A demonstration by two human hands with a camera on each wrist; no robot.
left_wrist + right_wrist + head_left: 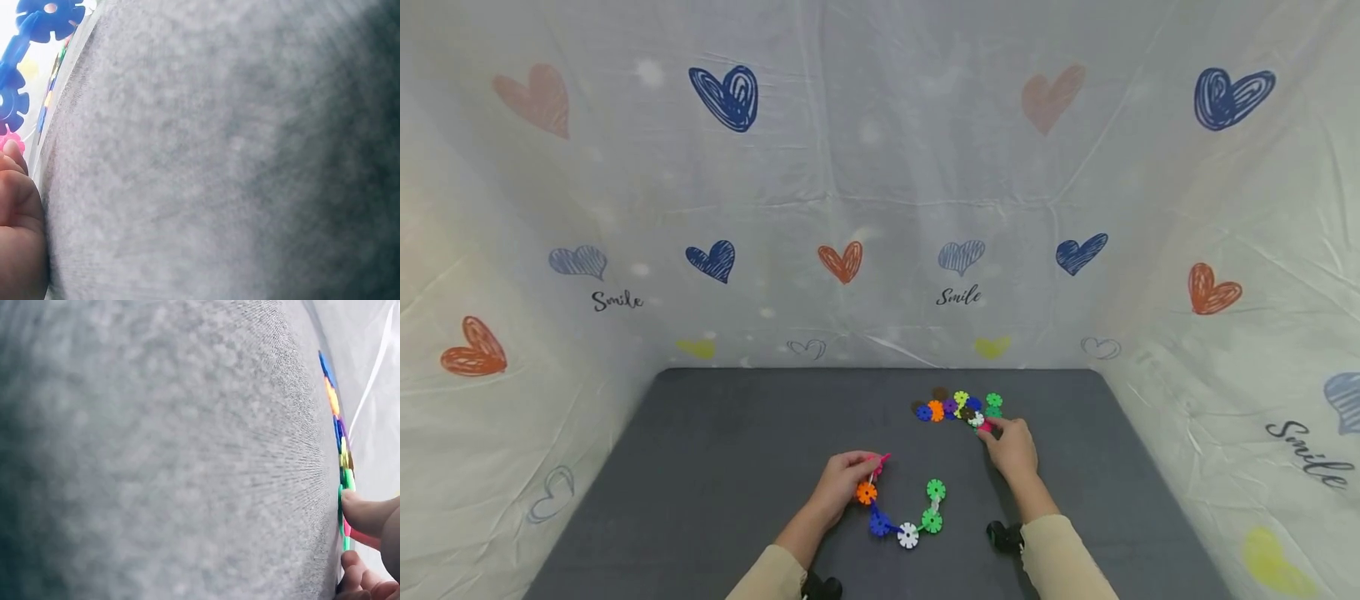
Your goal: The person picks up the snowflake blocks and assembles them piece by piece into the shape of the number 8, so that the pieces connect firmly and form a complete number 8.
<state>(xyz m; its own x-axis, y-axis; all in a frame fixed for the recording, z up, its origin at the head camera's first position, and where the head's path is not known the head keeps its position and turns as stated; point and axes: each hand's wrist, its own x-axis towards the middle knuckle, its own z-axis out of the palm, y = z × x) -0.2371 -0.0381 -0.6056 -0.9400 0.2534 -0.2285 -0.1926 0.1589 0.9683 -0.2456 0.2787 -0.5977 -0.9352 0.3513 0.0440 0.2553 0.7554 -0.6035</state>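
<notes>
Cream sleeves [1067, 554] reach over a grey table, one hand on a chain, one at a pile

Fingertips and thumb of the left hand [842, 483] are brought close together, pinching a pink disc [878, 468] at the upper left end of a chain of notched, flower-shaped plastic discs. Fingers of the right hand [1015, 450] bend toward a pinkish-red disc [986, 427] at the near right edge of a pile; thumb and fingertips touch pieces there, but whether they have gripped one I cannot tell.

From the pink end, the chain curves in an open U between the forearms: an orange disc [867, 493] just beside the left hand, a blue disc [880, 523], a white disc [908, 536] at the bottom, then a green disc [932, 522] and another green at the upper right end.

Farther back, the loose pile [936, 410] mixes blue, orange, purple, yellow, brown, white and green pieces. Black devices [1004, 537] sit at both wrists. Beyond the dark grey table [737, 450] hangs a white curtain [880, 167] printed with hearts and "Smile".
</notes>
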